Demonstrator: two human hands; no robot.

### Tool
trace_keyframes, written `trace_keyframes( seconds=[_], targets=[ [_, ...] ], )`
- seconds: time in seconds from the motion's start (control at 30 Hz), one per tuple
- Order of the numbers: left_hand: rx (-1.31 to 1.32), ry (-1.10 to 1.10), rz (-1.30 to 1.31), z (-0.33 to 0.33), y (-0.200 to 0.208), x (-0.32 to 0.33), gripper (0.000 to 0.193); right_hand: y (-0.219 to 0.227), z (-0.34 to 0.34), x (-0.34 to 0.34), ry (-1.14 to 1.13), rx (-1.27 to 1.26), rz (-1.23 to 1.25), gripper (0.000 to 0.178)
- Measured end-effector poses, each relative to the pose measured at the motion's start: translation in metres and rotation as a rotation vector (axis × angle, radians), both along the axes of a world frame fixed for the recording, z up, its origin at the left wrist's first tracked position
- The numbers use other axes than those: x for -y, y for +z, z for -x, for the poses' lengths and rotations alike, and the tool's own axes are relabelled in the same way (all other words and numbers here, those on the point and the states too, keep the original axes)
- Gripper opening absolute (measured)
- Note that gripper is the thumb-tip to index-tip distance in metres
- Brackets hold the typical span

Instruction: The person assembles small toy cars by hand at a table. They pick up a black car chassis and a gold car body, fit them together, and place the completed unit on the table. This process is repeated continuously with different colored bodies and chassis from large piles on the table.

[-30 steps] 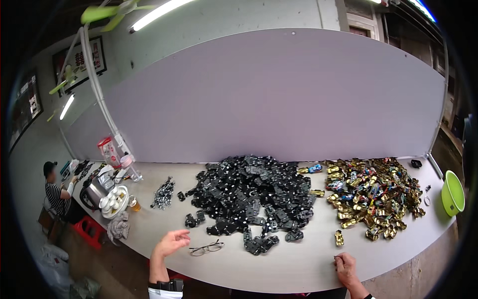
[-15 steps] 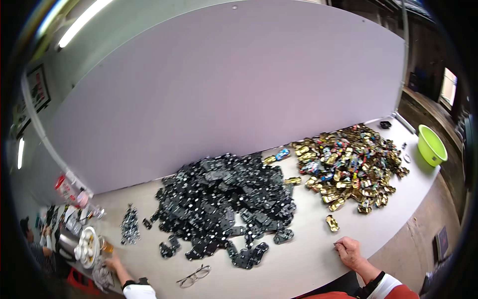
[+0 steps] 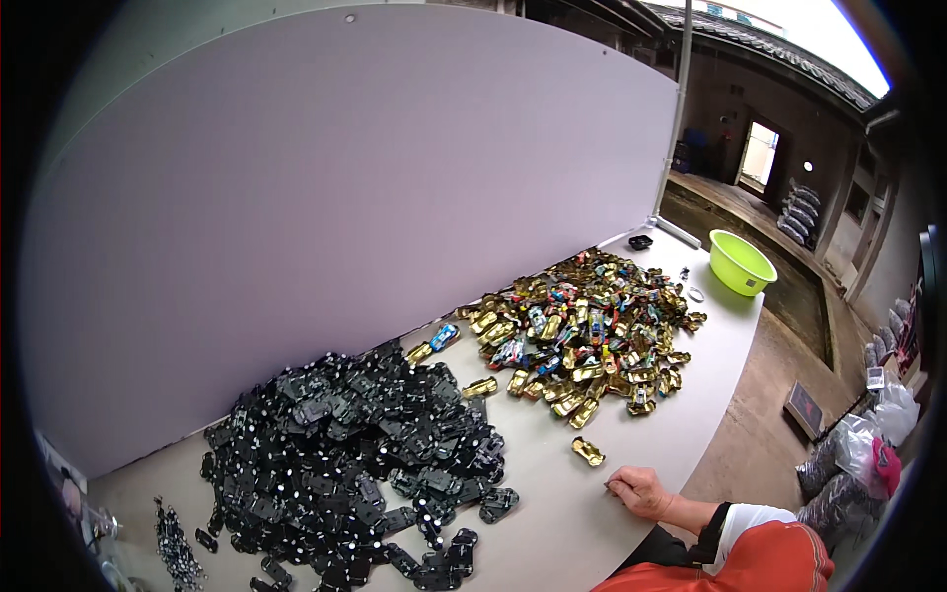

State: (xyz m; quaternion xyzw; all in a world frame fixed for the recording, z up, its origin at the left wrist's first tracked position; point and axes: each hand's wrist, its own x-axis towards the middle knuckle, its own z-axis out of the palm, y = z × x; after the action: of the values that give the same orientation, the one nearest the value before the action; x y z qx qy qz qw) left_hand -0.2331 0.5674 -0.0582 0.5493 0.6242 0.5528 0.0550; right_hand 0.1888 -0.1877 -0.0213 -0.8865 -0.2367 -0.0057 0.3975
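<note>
My right hand [image 3: 639, 492] rests on the table near its front edge. Its fingers are curled together in a pinch, and whatever is between them is too small to make out. Just beyond the fingertips lies a single gold toy car body [image 3: 588, 451]. Farther back spreads a heap of shiny gold and coloured toy car bodies [image 3: 592, 335]. To its left is a large heap of black toy car bases [image 3: 345, 464]. Between the heaps sit a gold and a blue car body [image 3: 445, 337] and another gold one [image 3: 479, 388]. My left hand is out of view.
A lime-green basin [image 3: 742, 264] stands at the table's far right end, near a small black part [image 3: 640, 242]. Small silver-and-black parts [image 3: 176, 548] lie at the lower left. A grey partition [image 3: 375, 178] backs the table [image 3: 552, 533]. Filled bags [image 3: 848, 474] stand at the right.
The view has swung to the right, so the eyeglasses, the plate and my left hand have left the picture. My right hand stays beside the single gold car body, still closed.
</note>
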Motion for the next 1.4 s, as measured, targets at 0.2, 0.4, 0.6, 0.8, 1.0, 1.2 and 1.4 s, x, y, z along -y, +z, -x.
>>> trace_keyframes(
  seconds=[0.2,0.4,0.6,0.8,1.0,1.2,1.4],
  targets=[
    [0.155,0.162,0.035,0.089,-0.052,-0.098,0.040,-0.005,-0.007,-0.008,0.013,-0.010,-0.020,0.004],
    [0.296,0.100,0.062,0.084,-0.045,-0.106,0.038,-0.009,-0.008,-0.008,0.015,0.047,-0.013,0.005],
    [-0.020,0.084,0.111,0.045,-0.040,-0.080,0.037,0.001,0.002,-0.006,-0.030,0.049,0.062,0.004],
    [0.135,0.218,-0.073,0.151,-0.072,-0.157,0.036,-0.014,-0.015,-0.009,0.026,0.023,-0.008,0.003],
    [0.289,-0.474,-0.027,0.089,-0.063,-0.104,0.044,-0.003,-0.006,-0.007,0.032,-0.009,-0.031,0.003],
    [0.495,-0.764,0.099,-0.090,0.063,0.111,0.048,-0.008,-0.008,0.000,0.076,0.026,-0.087,0.003],
    [0.627,-1.308,0.265,-0.189,0.154,0.320,0.052,-0.012,-0.010,-0.002,0.124,0.036,-0.156,0.004]
  ],
)
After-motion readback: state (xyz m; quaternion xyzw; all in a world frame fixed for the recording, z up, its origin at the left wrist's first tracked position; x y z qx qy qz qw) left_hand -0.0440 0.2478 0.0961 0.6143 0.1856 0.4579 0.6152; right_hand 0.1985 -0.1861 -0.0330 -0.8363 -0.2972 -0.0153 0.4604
